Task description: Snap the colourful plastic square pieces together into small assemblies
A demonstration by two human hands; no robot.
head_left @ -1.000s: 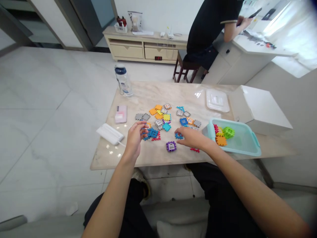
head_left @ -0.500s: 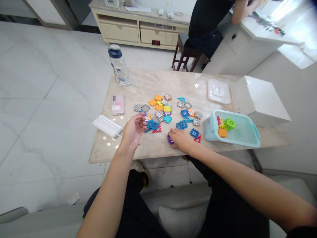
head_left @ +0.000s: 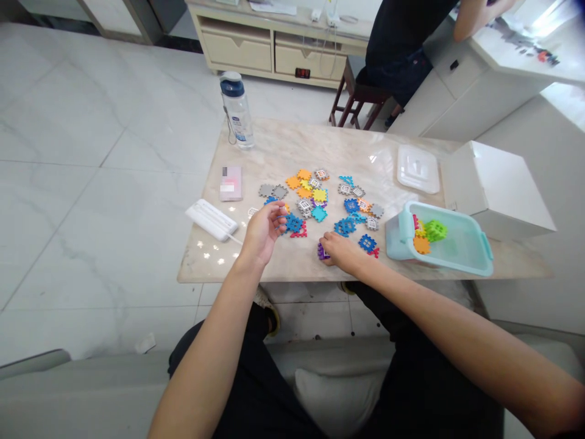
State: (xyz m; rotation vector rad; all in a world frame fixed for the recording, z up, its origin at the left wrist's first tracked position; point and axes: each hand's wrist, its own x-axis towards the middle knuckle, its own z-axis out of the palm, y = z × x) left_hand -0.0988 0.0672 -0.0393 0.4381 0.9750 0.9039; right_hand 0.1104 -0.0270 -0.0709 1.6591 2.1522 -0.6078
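The right hand (head_left: 340,253) lies low on the marble tabletop (head_left: 292,146), its fingers curled down against a purple plastic interlocking tile (head_left: 322,252) at the near side of the spread. Most of the tile is hidden, so I cannot tell whether it is gripped or only touched. The left hand (head_left: 261,233) is half open with its fingers loosely curved, nothing visible in its hold, just left of joined blue tiles (head_left: 294,224). Notched, square tiles in orange, grey, yellow and blue (head_left: 315,195) lie scattered between the hands and the far side, leaving smooth, glossy stone along the near edge. To the right sits a translucent teal plastic tub (head_left: 461,259) with clip handles, holding a green block cube (head_left: 436,230). Beyond it are a clear plastic lid (head_left: 417,169) and a white box (head_left: 496,189) overhanging the right edge. On the left lie a ribbed white packet (head_left: 211,219), a blurred pink card (head_left: 231,183) and an upright water bottle (head_left: 236,111). A person (head_left: 402,42) sits well beyond, at a white counter (head_left: 512,55).
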